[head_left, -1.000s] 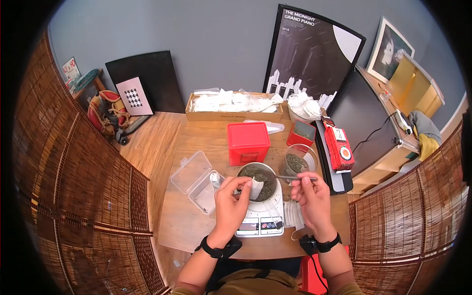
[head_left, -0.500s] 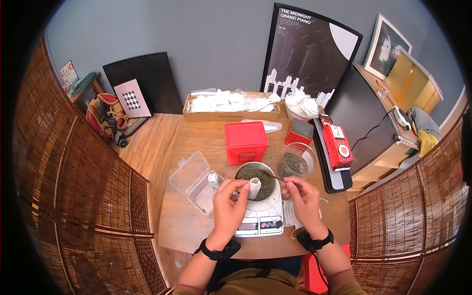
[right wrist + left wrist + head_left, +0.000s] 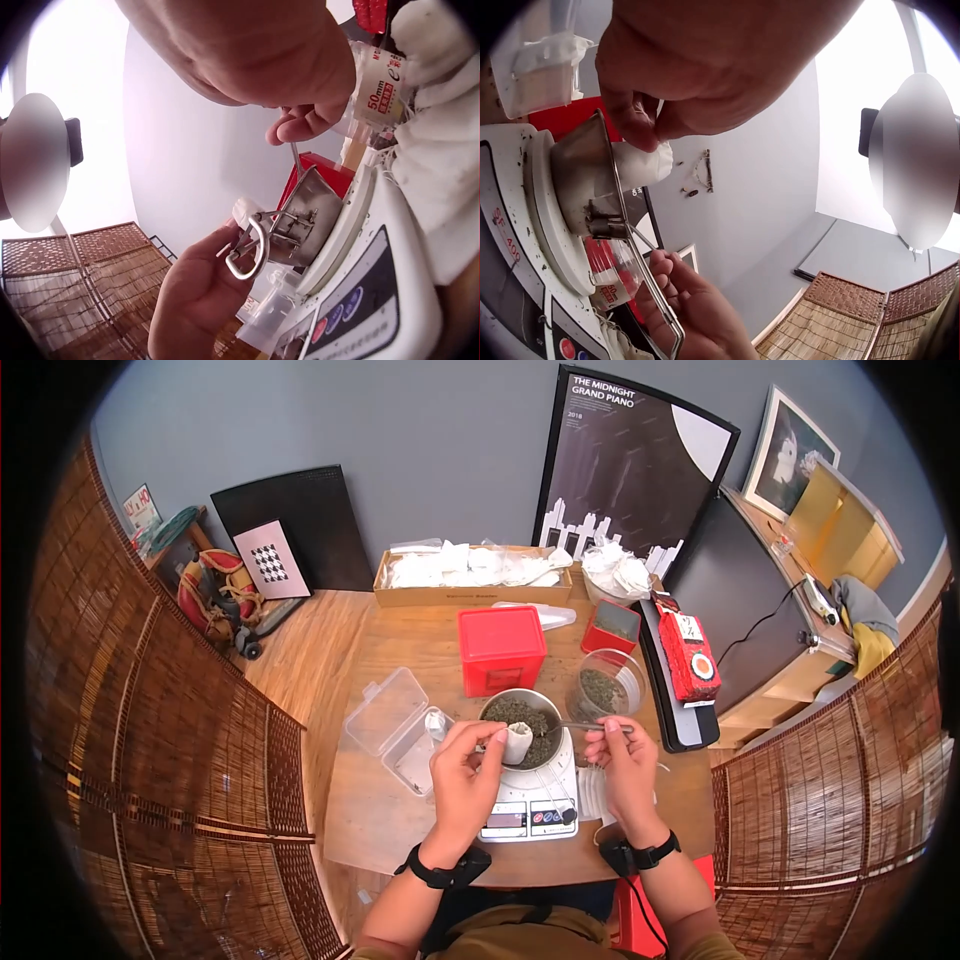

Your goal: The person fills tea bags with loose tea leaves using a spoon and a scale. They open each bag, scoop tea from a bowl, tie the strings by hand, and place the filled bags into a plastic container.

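A metal cup (image 3: 315, 217) with folding wire handles holds dried green leaves (image 3: 515, 712) and stands on a white kitchen scale (image 3: 530, 800). Between thumb and fingers my left hand (image 3: 465, 775) pinches a small white tea bag (image 3: 518, 743), its mouth upward, over the cup's near left side. My right hand (image 3: 625, 765), right of the cup, grips a thin metal spoon (image 3: 598, 726) by its handle. The spoon reaches over the cup's right rim, its far end down at the leaves.
Left of the scale lies an open clear plastic box (image 3: 400, 760). Behind the cup stands a red tin (image 3: 502, 650); to the right are a clear tub (image 3: 632, 685) of leaves and several white bags (image 3: 594, 800). A cardboard box (image 3: 470, 596) of white bags sits behind.
The tea bag has tilted upright in my left hand, so its mouth shows. My right hand moved in toward the cup with the spoon, then slightly back to the right.
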`<control>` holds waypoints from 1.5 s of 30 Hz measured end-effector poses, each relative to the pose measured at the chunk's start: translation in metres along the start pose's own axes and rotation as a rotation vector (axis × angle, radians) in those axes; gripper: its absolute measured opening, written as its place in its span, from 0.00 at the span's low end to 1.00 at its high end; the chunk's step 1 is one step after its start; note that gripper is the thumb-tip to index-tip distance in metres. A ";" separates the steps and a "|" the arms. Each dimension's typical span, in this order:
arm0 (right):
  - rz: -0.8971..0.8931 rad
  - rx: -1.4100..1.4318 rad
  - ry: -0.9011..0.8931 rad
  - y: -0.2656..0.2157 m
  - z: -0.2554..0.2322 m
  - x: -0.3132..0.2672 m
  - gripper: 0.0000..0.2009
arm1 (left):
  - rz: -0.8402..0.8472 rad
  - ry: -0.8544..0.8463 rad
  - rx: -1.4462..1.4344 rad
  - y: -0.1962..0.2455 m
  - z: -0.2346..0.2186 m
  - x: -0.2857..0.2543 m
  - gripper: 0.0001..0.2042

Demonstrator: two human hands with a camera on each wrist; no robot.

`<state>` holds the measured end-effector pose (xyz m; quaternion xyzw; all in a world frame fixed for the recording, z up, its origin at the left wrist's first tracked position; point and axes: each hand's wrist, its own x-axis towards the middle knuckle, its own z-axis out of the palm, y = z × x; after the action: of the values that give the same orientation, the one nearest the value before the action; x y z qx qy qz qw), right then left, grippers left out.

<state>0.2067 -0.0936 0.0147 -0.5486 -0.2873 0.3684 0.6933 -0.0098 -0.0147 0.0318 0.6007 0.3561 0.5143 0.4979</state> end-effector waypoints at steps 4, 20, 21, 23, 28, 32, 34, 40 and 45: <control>-0.012 0.032 0.023 -0.003 -0.001 -0.001 0.13 | -0.009 0.006 -0.038 -0.002 0.002 -0.002 0.06; 0.036 0.229 -0.028 -0.037 0.004 -0.001 0.12 | -0.036 0.025 -0.009 0.004 0.006 0.001 0.07; 0.035 0.228 -0.029 -0.040 0.005 -0.001 0.12 | -0.038 0.021 -0.015 0.003 0.006 0.002 0.07; 0.027 0.198 -0.072 -0.044 0.008 -0.001 0.11 | -0.039 0.019 -0.022 0.002 0.006 0.003 0.07; 0.023 0.170 -0.117 -0.046 0.010 -0.004 0.11 | -0.069 0.002 -0.064 0.004 0.007 0.003 0.07; 0.008 0.155 -0.135 -0.046 0.011 -0.006 0.10 | -0.069 -0.002 -0.060 0.003 0.006 0.003 0.08; -0.001 0.150 -0.144 -0.046 0.011 -0.008 0.10 | -0.074 0.003 -0.058 0.002 0.005 0.003 0.07; -0.057 0.113 -0.169 -0.045 0.012 -0.012 0.10 | -0.059 0.005 -0.058 0.002 0.007 0.003 0.07; -0.082 0.059 -0.179 -0.047 0.013 -0.016 0.10 | -0.059 0.011 -0.054 0.003 0.007 0.003 0.07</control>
<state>0.1969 -0.1058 0.0638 -0.4805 -0.3593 0.3957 0.6954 -0.0021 -0.0141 0.0354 0.5736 0.3623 0.5119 0.5269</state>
